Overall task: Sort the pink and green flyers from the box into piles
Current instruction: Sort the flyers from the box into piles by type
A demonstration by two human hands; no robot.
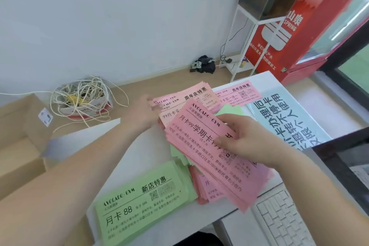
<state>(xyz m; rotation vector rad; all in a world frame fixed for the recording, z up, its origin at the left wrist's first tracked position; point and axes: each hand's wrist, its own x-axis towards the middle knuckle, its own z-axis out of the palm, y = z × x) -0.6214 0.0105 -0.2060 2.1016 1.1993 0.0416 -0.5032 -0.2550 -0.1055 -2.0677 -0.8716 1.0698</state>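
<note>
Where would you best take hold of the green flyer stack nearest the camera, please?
Probably its near-left corner, from the near side: the green flyer stack lies flat with that corner at the table edge, while a pink pile crowds its right end and the right hand holds a pink stack.

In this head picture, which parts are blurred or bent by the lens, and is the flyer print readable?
Head view: the left hand is smeared by motion, while the right hand and its pink stack are sharper, large print readable. Head view: the green flyer shows clear headings, small lines soft. Head view: the wide lens tilts the red cabinet; light is soft, without hard shadows.
</note>
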